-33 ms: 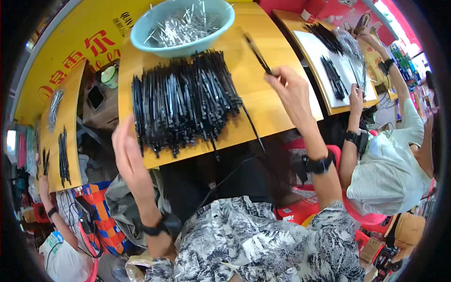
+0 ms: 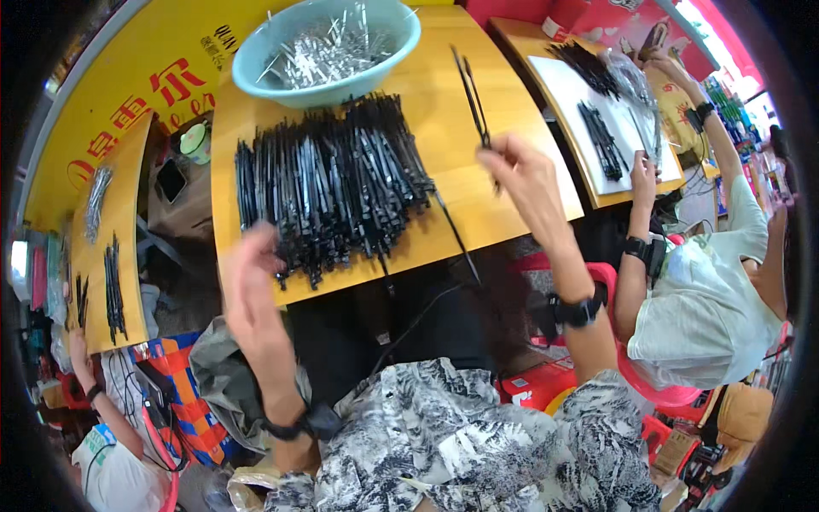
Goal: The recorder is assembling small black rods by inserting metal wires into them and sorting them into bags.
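Large red characters [image 2: 177,83], smaller black print [image 2: 223,41] (partly Latin) on yellow wall [image 2: 158,34].

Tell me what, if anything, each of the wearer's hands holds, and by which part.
The right hand holds slim black sticks near their lower ends. The left hand is blurred; whether it holds anything cannot be told.
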`<act>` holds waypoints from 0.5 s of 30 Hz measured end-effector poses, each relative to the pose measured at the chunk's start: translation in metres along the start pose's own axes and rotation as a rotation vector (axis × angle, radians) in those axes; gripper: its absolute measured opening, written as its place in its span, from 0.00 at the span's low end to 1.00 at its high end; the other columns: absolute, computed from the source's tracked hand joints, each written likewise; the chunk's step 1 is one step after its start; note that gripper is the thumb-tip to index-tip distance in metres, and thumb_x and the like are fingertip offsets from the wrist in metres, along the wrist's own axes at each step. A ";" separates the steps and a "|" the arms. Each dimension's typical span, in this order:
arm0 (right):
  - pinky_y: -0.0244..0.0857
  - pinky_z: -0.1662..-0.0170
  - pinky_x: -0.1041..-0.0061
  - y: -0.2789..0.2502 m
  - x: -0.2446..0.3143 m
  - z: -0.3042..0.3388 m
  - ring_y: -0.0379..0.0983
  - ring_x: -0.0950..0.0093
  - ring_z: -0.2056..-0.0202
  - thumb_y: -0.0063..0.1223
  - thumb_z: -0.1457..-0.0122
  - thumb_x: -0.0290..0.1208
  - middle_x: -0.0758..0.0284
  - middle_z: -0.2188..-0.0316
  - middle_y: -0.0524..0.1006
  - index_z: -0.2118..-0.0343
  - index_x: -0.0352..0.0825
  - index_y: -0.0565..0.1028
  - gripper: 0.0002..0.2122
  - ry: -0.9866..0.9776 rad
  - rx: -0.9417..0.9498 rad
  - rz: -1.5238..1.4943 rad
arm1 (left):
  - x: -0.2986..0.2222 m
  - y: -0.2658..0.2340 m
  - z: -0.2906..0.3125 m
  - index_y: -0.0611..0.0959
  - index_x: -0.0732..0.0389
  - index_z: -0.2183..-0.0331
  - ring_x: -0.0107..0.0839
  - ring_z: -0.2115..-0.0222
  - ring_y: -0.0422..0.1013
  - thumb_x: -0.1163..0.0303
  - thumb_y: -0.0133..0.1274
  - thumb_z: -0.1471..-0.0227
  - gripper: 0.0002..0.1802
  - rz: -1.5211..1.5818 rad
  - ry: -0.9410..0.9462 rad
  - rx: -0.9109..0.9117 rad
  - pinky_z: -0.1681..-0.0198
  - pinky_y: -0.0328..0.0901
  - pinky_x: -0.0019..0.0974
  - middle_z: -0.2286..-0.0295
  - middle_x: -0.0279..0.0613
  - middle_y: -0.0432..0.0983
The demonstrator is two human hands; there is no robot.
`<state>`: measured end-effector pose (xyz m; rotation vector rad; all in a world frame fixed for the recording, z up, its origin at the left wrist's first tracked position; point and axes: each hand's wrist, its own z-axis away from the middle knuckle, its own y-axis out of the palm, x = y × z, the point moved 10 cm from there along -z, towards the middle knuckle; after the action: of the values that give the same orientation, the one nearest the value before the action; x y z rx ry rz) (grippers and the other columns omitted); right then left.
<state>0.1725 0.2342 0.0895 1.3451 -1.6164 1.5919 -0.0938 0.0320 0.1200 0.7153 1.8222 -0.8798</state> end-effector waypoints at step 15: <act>0.53 0.80 0.91 0.042 0.025 0.080 0.59 0.90 0.83 0.52 0.46 0.32 0.78 0.84 0.67 0.69 0.32 0.76 0.08 0.339 0.360 -0.556 | 0.020 0.169 0.073 0.72 0.68 0.58 0.33 0.68 0.73 0.71 0.42 0.45 0.14 0.925 -0.626 0.540 0.68 0.69 0.30 0.67 0.48 0.74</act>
<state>0.1488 0.1444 0.0767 1.4365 -0.6937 1.6753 0.0675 0.0707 0.0373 1.2904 0.5570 -0.8076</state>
